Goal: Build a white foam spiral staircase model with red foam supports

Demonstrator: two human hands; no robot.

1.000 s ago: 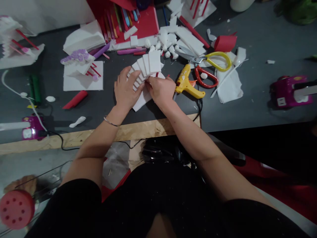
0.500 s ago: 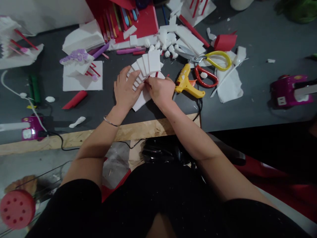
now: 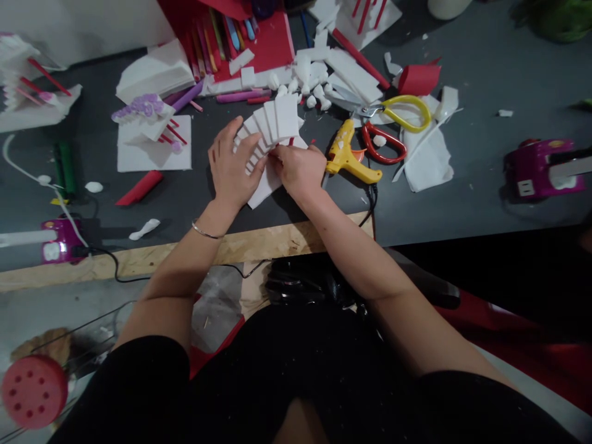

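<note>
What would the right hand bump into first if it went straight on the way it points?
Probably the fanned white piece, already at the fingertips of the right hand. The left hand lies just beyond; their exact depth is unclear.

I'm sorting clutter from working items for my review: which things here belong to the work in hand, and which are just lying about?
Likely in the work:
- fanned white strips, under both hands
- white board beneath
- perhaps yellow glue gun, scissors

Seemingly lying about:
- purple device, far right
- green object
</note>
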